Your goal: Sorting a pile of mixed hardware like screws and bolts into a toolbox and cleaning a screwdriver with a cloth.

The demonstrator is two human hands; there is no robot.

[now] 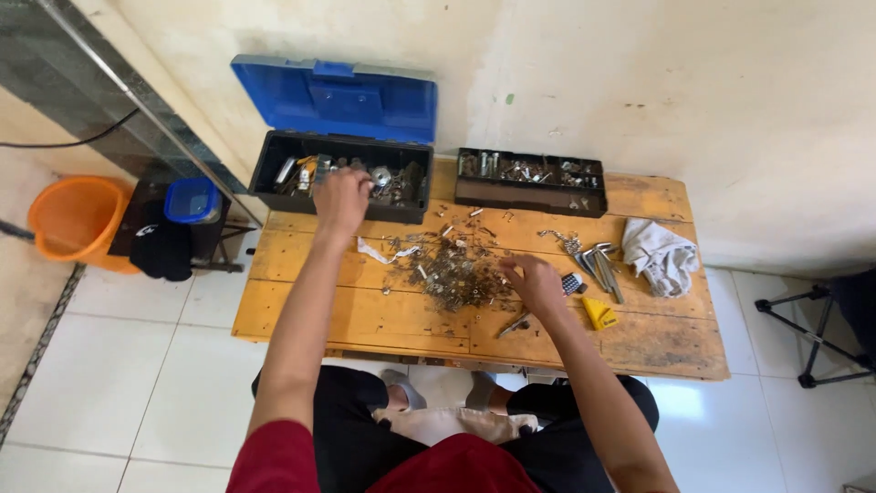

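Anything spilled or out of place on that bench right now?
Yes. A heap of small metal hardware lies loose in the middle of the wooden table, with bits scattered around it instead of in the black toolbox or the parts tray. The right hand rests at the heap's edge; the left hand reaches into the toolbox.

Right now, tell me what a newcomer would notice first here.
The heap of small metal parts in the middle of the wooden table, with the right hand at its edge. Behind it, the left hand reaches into the black toolbox with its raised blue lid.
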